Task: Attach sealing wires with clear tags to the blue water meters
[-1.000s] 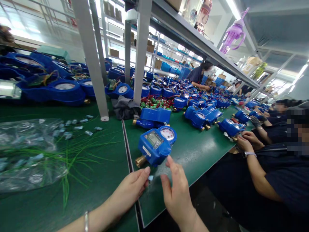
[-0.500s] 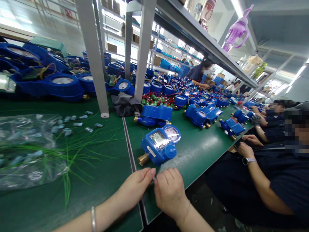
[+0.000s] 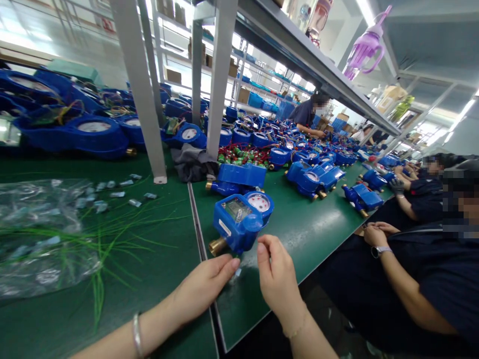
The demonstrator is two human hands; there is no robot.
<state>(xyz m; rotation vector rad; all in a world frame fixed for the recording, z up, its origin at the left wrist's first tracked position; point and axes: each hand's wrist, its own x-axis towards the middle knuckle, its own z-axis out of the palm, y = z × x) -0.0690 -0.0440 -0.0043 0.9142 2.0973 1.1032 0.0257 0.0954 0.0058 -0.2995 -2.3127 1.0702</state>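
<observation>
A blue water meter [image 3: 239, 219] with a display window, a round dial and a brass pipe end stands on the green table just beyond my hands. My left hand [image 3: 209, 276] is closed, thumb against fingers, and a small pale-blue plastic seal [image 3: 238, 272] pokes out at its fingertips below the meter. To the right, my right hand [image 3: 277, 271] is apart from the left, its fingers curled and pinched together near the meter's lower right side. Whatever lies in that pinch is too small to make out.
Green wires [image 3: 108, 242] and loose pale-blue seals [image 3: 135, 203] lie left beside a clear plastic bag [image 3: 45, 254]. A grey cloth [image 3: 190, 163] sits by the shelf posts. More blue meters [image 3: 314, 174] stand behind. A co-worker's arm [image 3: 400, 279] is at right.
My right hand has moved right and up, away from the left hand. The water meter now appears slightly further left, its display darker. My left hand has barely shifted.
</observation>
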